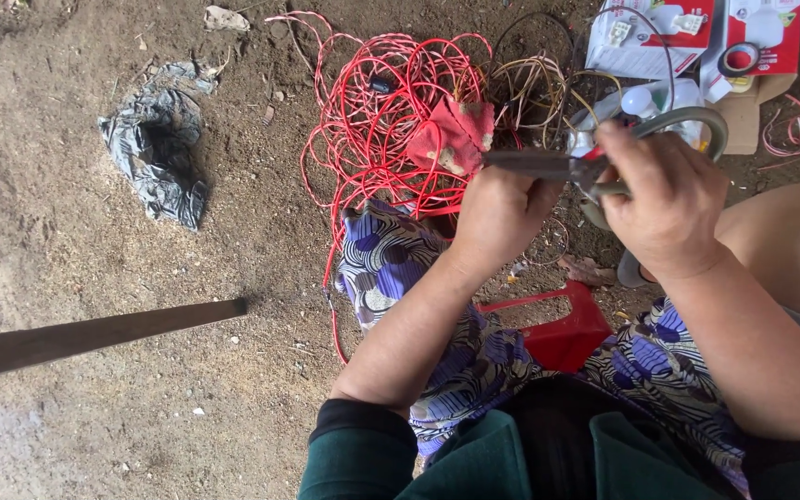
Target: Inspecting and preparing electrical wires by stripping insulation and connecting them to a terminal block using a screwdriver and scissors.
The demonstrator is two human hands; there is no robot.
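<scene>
Pliers gripped over a tangle of red wire

The pliers sit clamped in the right hand, jaws shut, pointing at the left hand, whose grip I cannot tell. Below, the red wire lies uncoiled on the dirt ground, much seemingly unworked.

Right hand grips pliers by grey handles; left hand just beside the jaws. Beyond the hands: red wire tangle, cardboard boxes. Below: red stool.

Bare dirt left of frame; red wire tangle, boxes crowd top; wooden bar crosses lower left.
</scene>
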